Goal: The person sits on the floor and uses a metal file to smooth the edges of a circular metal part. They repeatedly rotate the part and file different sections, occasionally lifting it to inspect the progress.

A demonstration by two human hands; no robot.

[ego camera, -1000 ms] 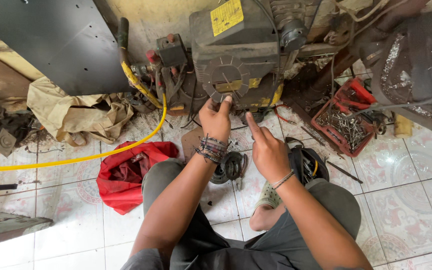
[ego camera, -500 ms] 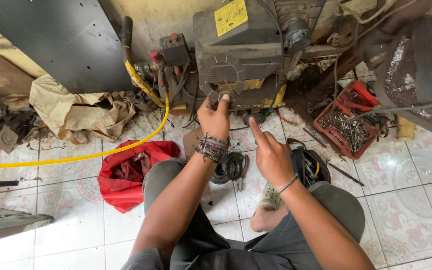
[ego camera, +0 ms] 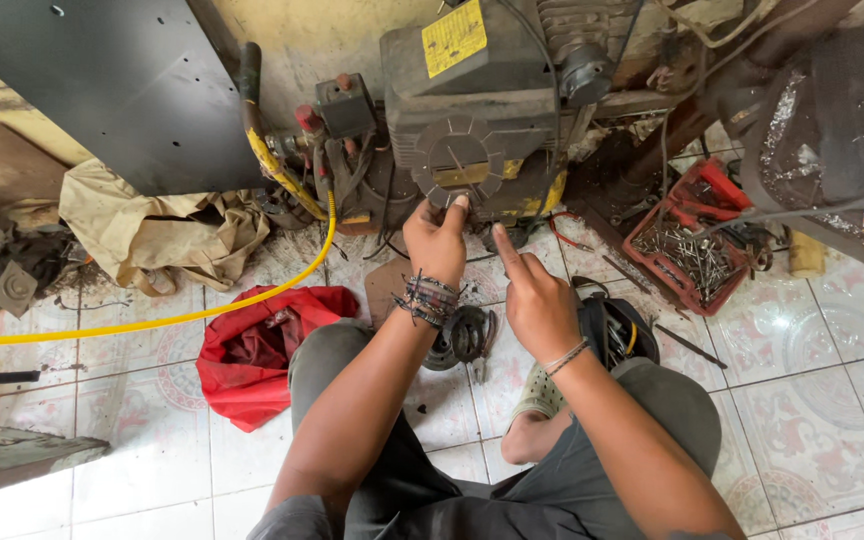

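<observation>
The person squats on the tiled floor [ego camera: 832, 400] facing a grimy machine [ego camera: 472, 110], knees spread so both arms can reach between them. The left hand [ego camera: 437, 240] is raised to the machine's front, its fingertips [ego camera: 459, 203] pressed against the lower edge of a round, segmented cover [ego camera: 457, 160]; the fingers curl toward the palm, seemingly pinching something small there, though what they grip cannot be made out. Braided bands sit on that wrist. The right hand [ego camera: 537, 300] hangs just right of and below the left one, loosely folded and holding nothing, with the forefinger stretched up toward the cover, as if ready to steady or point. Below the left wrist, between the legs, a dark round part [ego camera: 462, 335] lies on the floor, close enough to pick up without shifting. Just right of the right hand sits a black bag [ego camera: 612, 325], and farther right a red tray [ego camera: 692, 250] of nails and screws stays within arm's reach. Left of the left forearm a red cloth [ego camera: 252, 350] lies crumpled, and a yellow hose [ego camera: 152, 322] runs from the machine's fittings away across the floor past it.
</observation>
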